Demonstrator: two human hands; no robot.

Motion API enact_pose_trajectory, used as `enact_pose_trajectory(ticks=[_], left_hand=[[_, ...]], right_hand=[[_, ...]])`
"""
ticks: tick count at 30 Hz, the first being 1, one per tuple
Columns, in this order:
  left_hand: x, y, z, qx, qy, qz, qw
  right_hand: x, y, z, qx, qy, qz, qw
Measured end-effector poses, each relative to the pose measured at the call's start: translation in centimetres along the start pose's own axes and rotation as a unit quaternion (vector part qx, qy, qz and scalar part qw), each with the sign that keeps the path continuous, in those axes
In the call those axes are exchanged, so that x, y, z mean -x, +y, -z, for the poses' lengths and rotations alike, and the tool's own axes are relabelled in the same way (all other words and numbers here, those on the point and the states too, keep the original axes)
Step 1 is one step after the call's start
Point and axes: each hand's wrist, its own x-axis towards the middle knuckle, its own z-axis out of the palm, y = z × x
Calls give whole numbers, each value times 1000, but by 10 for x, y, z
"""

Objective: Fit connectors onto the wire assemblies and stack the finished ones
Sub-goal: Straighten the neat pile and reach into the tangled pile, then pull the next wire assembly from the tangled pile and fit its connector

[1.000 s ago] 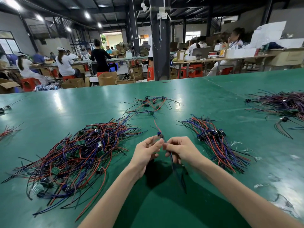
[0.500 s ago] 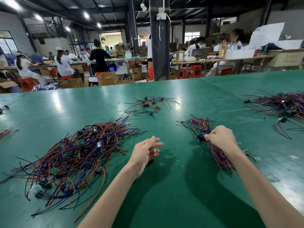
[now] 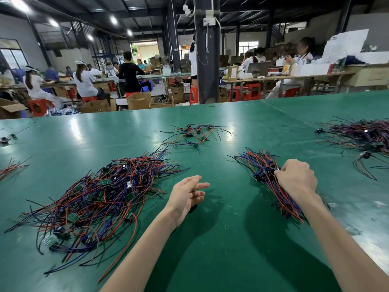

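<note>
Head view, the only one. Right hand (image 3: 295,178) sits on the stack (image 3: 263,167) of red and purple wires right of centre. Its fingers (image 3: 281,172) are curled and pinched together on the dark connector end of the topmost wires. Judgement: a finished piece is being laid onto the stack, connectors lined up with the rest so the bundle keeps one direction. Left hand (image 3: 185,197) hovers just above the desk (image 3: 221,239) between the two piles, fingers apart and relaxed, holding nothing. It is probably placed there to reach the loose heap (image 3: 101,192) on its side, where unfitted wires and small green boards lie tangled. Supply on the left and output on the right would suit this split of work between the hands. A small cluster (image 3: 195,133) of wires lies further back at centre, and another heap (image 3: 362,135) is at the far right edge. The desk surface is green, glossy and wide, with a seam running toward the right. The room is a workshop: a dark pillar (image 3: 206,60), seated workers (image 3: 84,81) at long benches, cardboard boxes (image 3: 139,101), red stools (image 3: 252,91) and strip lights overhead.
</note>
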Motion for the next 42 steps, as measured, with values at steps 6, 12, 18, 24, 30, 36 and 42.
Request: enact_pose_trajectory(ticks=[6, 12, 18, 24, 30, 36, 42], left_hand=[[-5, -4, 6, -127, 72, -89, 985], [-1, 9, 27, -494, 208, -364, 762], [-1, 31, 56, -700, 358, -106, 609], [0, 42, 78, -700, 387, 6, 600], [1, 45, 89, -670, 386, 29, 633], [0, 45, 91, -642, 395, 33, 656], [-1, 42, 89, -633, 393, -19, 667]], right_hand=[[4, 3, 5, 36, -27, -3, 999], [17, -10, -3, 6, 61, 118, 991], [48, -33, -28, -33, 3, 314, 949], [74, -42, -57, -38, -102, 382, 918], [75, -41, -58, -64, -137, 375, 914], [77, -42, -58, -69, -132, 385, 911], [78, -41, -56, -72, -135, 384, 911]])
